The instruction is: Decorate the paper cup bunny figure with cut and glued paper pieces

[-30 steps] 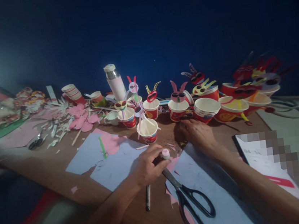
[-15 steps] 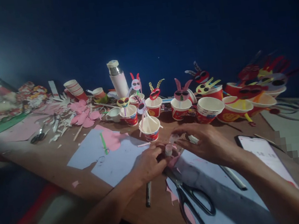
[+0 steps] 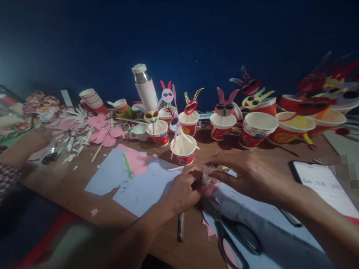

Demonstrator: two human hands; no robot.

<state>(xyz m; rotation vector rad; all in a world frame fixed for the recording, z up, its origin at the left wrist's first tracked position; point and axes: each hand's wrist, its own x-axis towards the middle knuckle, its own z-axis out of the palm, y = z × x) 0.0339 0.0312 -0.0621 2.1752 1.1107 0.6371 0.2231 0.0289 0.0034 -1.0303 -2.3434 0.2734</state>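
Observation:
My left hand (image 3: 181,192) is closed around a small glue stick, of which only a pale tip shows between the two hands. My right hand (image 3: 248,173) meets it from the right, fingers pinched on a small pale paper piece (image 3: 206,174) at the stick's tip. Both hands hover over a light blue paper sheet (image 3: 271,241) on the brown table (image 3: 68,187). Black scissors (image 3: 234,243) lie on that sheet just below my hands. A black pen (image 3: 179,227) lies under my left wrist. A red paper cup with sticks (image 3: 184,149) stands just behind my hands.
Several red paper cups with paper animal faces (image 3: 226,118) line the back edge, beside a white flask (image 3: 146,88). A phone (image 3: 332,190) lies at right. Pink scraps (image 3: 101,135), a cup stack (image 3: 92,99) and small scissors (image 3: 49,157) lie at left, where another person's arm (image 3: 14,150) rests.
My right hand came back from the cups and joined my left hand at the glue stick with a small paper piece. Another person's arm has come onto the table at left.

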